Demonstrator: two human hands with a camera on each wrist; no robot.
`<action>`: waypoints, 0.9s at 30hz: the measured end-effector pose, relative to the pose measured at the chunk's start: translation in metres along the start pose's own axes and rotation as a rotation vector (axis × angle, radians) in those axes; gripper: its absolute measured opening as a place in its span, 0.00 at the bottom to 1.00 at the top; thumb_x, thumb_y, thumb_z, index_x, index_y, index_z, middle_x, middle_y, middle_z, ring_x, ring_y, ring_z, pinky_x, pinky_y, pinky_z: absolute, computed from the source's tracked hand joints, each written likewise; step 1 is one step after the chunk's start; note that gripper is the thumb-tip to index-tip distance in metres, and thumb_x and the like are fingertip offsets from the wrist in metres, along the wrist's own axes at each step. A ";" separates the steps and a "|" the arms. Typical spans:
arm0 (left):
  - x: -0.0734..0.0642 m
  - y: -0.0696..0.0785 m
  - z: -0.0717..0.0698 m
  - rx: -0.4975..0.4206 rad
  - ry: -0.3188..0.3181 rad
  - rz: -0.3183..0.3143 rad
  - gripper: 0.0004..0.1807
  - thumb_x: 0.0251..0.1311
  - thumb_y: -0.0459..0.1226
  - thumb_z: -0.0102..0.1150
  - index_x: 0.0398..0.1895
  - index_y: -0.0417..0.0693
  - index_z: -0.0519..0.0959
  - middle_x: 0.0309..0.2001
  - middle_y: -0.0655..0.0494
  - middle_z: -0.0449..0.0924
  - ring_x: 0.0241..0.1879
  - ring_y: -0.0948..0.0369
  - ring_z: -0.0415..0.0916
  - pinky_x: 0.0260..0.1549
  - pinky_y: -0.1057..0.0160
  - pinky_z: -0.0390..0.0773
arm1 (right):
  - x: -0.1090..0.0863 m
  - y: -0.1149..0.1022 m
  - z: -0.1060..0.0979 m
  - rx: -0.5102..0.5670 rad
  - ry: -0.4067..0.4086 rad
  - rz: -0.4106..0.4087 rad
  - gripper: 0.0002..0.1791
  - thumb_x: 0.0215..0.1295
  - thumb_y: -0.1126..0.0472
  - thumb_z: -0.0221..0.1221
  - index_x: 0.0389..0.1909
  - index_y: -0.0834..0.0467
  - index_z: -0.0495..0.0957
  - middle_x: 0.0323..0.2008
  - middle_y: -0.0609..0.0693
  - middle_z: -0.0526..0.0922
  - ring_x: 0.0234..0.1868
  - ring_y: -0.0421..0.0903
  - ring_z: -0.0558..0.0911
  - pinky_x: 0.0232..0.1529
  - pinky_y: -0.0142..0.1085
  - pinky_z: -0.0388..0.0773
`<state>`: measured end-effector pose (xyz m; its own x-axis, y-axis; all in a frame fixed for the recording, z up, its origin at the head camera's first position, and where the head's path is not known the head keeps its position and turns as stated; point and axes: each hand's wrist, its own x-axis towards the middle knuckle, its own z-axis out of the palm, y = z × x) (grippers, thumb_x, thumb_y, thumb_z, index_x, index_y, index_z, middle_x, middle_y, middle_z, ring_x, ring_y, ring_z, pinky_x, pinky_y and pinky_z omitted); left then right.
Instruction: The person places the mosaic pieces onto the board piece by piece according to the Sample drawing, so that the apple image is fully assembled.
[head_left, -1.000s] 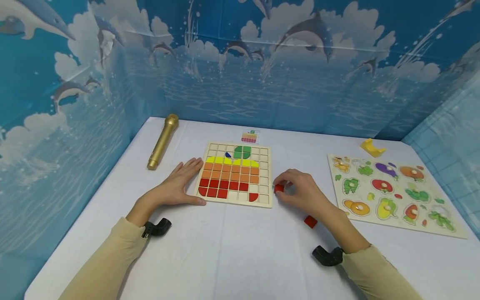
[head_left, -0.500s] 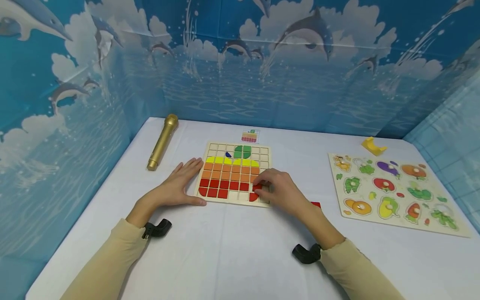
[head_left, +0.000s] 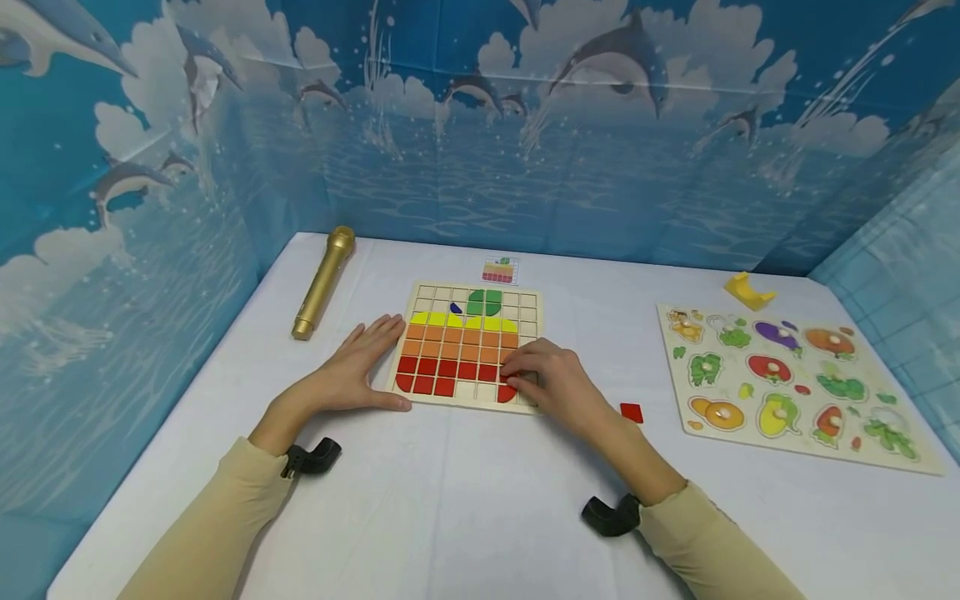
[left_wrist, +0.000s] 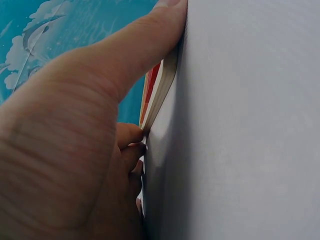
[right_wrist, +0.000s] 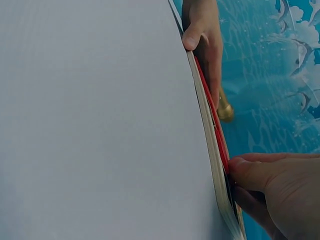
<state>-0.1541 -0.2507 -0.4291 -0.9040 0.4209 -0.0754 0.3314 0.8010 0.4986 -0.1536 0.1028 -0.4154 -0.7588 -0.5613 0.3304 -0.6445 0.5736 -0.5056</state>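
Observation:
A square wooden grid board lies on the white table, filled in part with green, blue, yellow, orange and red tiles. My left hand rests along its left edge, fingers spread and thumb at the near corner. At the right end of the upper red row, my right hand pinches a red square tile against the board; fingers mostly cover it in the head view. Several bare cells show, two in the bottom row. Another red square tile lies loose on the table beside my right forearm.
Behind the board lies a small picture card. A gold microphone is at the back left. To the right are a vegetable puzzle board and a curved yellow piece. Dolphin-print curtains surround the table's back and sides.
My right hand has carried the red tile left from the table beside the board onto its grid, then stayed nearly in place. My left hand has kept its position.

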 end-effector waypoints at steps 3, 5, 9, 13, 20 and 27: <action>0.000 0.001 -0.001 0.004 0.000 -0.004 0.71 0.48 0.63 0.79 0.87 0.44 0.47 0.87 0.47 0.43 0.87 0.49 0.34 0.84 0.42 0.33 | 0.000 0.000 0.001 -0.003 0.015 -0.011 0.09 0.62 0.66 0.75 0.43 0.56 0.92 0.45 0.48 0.90 0.52 0.47 0.85 0.56 0.45 0.87; 0.000 0.001 -0.001 0.003 0.003 -0.001 0.71 0.48 0.63 0.78 0.87 0.44 0.47 0.87 0.47 0.43 0.86 0.49 0.34 0.84 0.41 0.33 | 0.000 0.000 0.002 -0.005 0.026 -0.019 0.09 0.62 0.67 0.75 0.42 0.56 0.92 0.44 0.48 0.91 0.52 0.47 0.86 0.56 0.45 0.87; -0.001 0.002 -0.001 -0.003 0.006 0.001 0.71 0.48 0.63 0.79 0.86 0.43 0.47 0.87 0.46 0.43 0.86 0.47 0.35 0.84 0.40 0.33 | -0.001 -0.001 0.003 -0.016 0.026 -0.019 0.09 0.64 0.67 0.73 0.44 0.56 0.92 0.46 0.49 0.91 0.52 0.48 0.86 0.56 0.45 0.87; -0.001 0.003 0.000 -0.014 0.009 0.018 0.71 0.48 0.62 0.79 0.86 0.42 0.48 0.87 0.45 0.43 0.86 0.47 0.35 0.84 0.40 0.34 | -0.003 -0.004 0.000 -0.021 0.017 0.024 0.12 0.66 0.67 0.71 0.49 0.56 0.90 0.47 0.50 0.90 0.52 0.48 0.86 0.56 0.46 0.87; -0.001 0.005 0.002 -0.011 0.002 -0.003 0.71 0.47 0.63 0.79 0.87 0.45 0.47 0.87 0.47 0.43 0.87 0.49 0.35 0.84 0.42 0.33 | -0.008 -0.008 -0.010 -0.005 -0.038 0.046 0.13 0.67 0.65 0.70 0.52 0.57 0.89 0.49 0.50 0.90 0.53 0.49 0.85 0.58 0.49 0.86; -0.002 0.003 0.000 -0.004 -0.007 -0.008 0.72 0.47 0.64 0.79 0.87 0.46 0.47 0.87 0.49 0.42 0.87 0.50 0.34 0.85 0.43 0.32 | -0.026 -0.001 -0.030 0.022 -0.070 0.079 0.13 0.68 0.66 0.70 0.51 0.55 0.89 0.50 0.47 0.90 0.49 0.43 0.87 0.55 0.47 0.87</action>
<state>-0.1519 -0.2493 -0.4272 -0.9047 0.4174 -0.0856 0.3228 0.8025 0.5018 -0.1362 0.1352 -0.3998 -0.7981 -0.5558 0.2325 -0.5801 0.6047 -0.5456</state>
